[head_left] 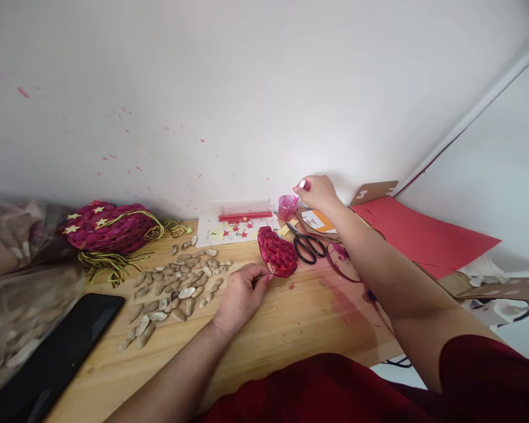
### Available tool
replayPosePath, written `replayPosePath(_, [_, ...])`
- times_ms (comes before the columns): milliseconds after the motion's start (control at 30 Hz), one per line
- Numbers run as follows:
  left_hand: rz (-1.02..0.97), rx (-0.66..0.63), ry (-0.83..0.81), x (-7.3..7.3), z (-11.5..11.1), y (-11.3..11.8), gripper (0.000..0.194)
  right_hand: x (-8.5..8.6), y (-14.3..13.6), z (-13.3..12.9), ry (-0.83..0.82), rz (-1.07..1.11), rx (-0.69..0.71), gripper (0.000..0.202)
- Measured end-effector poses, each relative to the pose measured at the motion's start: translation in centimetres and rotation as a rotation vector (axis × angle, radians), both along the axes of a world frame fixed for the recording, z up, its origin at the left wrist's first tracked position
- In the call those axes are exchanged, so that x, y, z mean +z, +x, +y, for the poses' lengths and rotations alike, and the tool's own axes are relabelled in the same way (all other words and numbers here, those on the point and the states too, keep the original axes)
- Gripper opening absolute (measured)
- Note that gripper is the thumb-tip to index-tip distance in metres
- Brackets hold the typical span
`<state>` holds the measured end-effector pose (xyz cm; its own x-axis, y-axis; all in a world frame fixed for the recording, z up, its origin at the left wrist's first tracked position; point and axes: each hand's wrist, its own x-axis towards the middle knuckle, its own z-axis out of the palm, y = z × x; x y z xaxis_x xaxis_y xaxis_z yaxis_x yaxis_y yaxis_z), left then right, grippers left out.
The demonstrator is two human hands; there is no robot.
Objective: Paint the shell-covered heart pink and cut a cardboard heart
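Note:
My left hand (245,294) is closed on the lower edge of a magenta peanut-shell piece (277,254), pinching it between thumb and fingers and holding it tilted up off the table. Overlapping painted shells cover its face. At the back, my right hand (320,192) is closed on a thin pink-stained paintbrush (297,198), held over a small clear cup (287,207) of pink paint. The brush tip is hidden at the cup. Black-handled scissors (307,247) lie just right of the peanut-shell piece.
Loose peanut shells (176,285) spread left of my left hand. Beyond lie a finished magenta bundle with stars and cords (110,228), a black phone (66,352) and plastic bags (22,317). Paper stars on a white sheet (211,235) sit at the back; red paper (418,235) is right.

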<state>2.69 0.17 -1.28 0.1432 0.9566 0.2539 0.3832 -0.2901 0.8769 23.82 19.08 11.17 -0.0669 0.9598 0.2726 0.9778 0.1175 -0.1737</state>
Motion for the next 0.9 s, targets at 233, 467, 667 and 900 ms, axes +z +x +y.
replayPosePath(233, [0.007,0.012,-0.003,0.1,0.1,-0.1,0.017,-2.2,-1.7,1.4,-0.125,-0.084,-0.061,0.027])
replayPosePath(467, [-0.013,0.008,0.019,0.2,0.0,-0.1,0.016,-2.9,-1.7,1.2,-0.112,-0.064,-0.087,0.028])
replayPosePath(667, [-0.001,0.022,0.063,0.0,0.1,-0.1,0.015,-2.7,-1.8,1.0,-0.092,-0.084,-0.09,0.028])
replayPosePath(900, [-0.003,0.023,0.085,0.1,0.1,-0.2,0.015,-2.3,-0.5,-0.3,0.06,0.109,-0.085,0.023])
